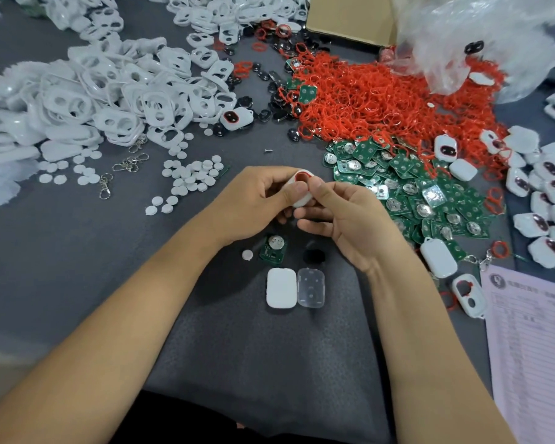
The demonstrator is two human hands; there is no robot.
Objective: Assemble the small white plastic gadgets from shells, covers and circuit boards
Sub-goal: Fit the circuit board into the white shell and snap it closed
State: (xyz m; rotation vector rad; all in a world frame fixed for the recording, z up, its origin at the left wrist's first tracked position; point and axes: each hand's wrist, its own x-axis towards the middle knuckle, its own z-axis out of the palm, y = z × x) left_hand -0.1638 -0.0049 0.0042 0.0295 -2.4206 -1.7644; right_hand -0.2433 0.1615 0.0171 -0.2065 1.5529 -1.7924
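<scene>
Hands meet mid-table: your left hand (253,200) and right hand (343,216) both pinch a white shell (302,190) with its red ring seated. Circuit board (273,249) and back cover (281,287) wait at 6 o'clock; finished units (542,200) pile at 3 o'clock.

Bare grey tabletop (61,267) lies along the near edge and toward the left, outside the left forearm. Between the forearms stand a white cover (281,292) and a clear cover (311,292) touching side by side, with a board (273,249), a white disc (247,254) and a black pad (314,255) just beyond them. A narrow open strip runs from the hands toward the far edge, holding one screw (269,151). White shells (103,91) block the left, loose discs (189,177) and clips (130,163) near them; red rings (382,100) and boards (407,187) block the right. A paper sheet (532,347) covers the near right corner.
</scene>
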